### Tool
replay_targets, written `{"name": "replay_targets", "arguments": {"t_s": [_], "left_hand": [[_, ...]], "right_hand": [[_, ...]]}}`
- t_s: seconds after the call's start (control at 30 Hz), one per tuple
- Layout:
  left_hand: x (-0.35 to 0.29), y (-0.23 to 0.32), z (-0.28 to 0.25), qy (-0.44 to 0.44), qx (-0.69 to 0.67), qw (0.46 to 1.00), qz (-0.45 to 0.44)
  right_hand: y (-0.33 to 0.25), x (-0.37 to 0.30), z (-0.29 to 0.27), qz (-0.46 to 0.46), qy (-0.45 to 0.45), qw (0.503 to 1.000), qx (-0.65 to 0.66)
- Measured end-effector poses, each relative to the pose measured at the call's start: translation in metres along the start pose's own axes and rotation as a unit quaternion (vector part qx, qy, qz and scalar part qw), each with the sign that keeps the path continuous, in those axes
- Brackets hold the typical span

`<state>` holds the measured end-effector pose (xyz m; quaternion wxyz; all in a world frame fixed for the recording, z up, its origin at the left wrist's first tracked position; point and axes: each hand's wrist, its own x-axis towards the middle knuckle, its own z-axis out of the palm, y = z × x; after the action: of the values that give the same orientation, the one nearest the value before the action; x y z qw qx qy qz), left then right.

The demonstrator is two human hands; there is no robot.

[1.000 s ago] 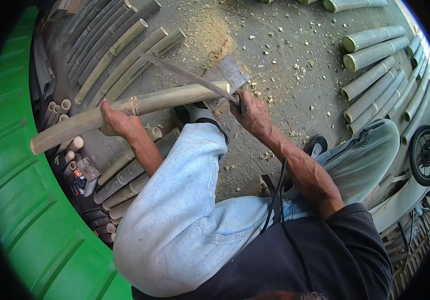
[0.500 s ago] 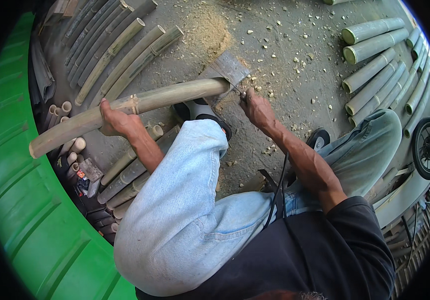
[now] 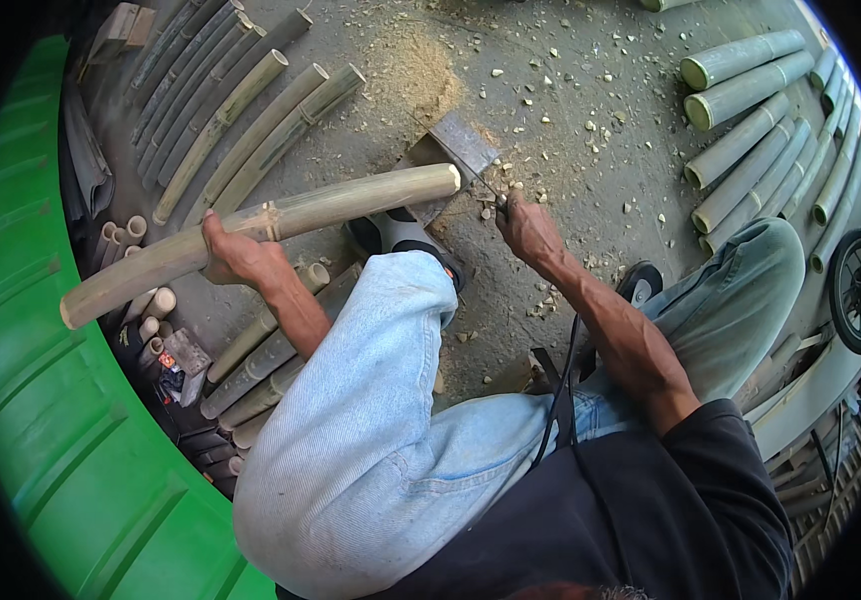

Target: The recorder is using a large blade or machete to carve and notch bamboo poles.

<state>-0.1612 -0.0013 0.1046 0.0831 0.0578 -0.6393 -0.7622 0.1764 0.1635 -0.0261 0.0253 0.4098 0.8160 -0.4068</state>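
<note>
A thick bamboo pole (image 3: 351, 203) slants across the space in front of my knees. My left hand (image 3: 243, 252) is wrapped round it left of its node. The pole's right end, with a pale cut rim, is over a wooden block (image 3: 466, 145) on the ground. Just right of that end, my right hand (image 3: 531, 228) is closed round the handle of a tool with a thin dark blade (image 3: 473, 173). Seen nearly edge-on, the tool's exact kind is unclear. The blade points up and left, close to the pole's end.
Bamboo poles lie in rows at the upper left (image 3: 241, 110) and right (image 3: 751, 95). Pale chips and a sawdust heap (image 3: 416, 75) cover the ground. A green ridged panel (image 3: 41, 400) borders my left. A wheel (image 3: 856, 290) stands at far right. Short bamboo pieces (image 3: 156, 310) sit beside the panel.
My right hand has shifted slightly right and down with the tool, its blade drawing off the pole's end. The pole's right end has turned, showing its pale cut rim.
</note>
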Motion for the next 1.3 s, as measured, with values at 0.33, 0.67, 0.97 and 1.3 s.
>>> {"name": "replay_targets", "arguments": {"t_s": [0.33, 0.67, 0.97, 1.3], "left_hand": [[-0.018, 0.009, 0.012, -0.078, -0.045, 0.995, -0.048], [-0.013, 0.017, 0.004, -0.056, -0.031, 0.997, -0.031], [-0.039, 0.047, 0.023, -0.019, -0.007, 0.999, -0.04], [-0.009, 0.024, 0.012, -0.009, -0.058, 0.998, -0.022]], "right_hand": [[-0.012, -0.003, 0.003, -0.067, 0.074, 0.995, 0.021], [-0.062, -0.012, -0.016, -0.183, 0.122, 0.973, 0.076], [0.009, -0.01, 0.002, 0.006, 0.017, 0.999, 0.028], [-0.032, -0.009, 0.001, -0.26, 0.175, 0.945, 0.093]]}}
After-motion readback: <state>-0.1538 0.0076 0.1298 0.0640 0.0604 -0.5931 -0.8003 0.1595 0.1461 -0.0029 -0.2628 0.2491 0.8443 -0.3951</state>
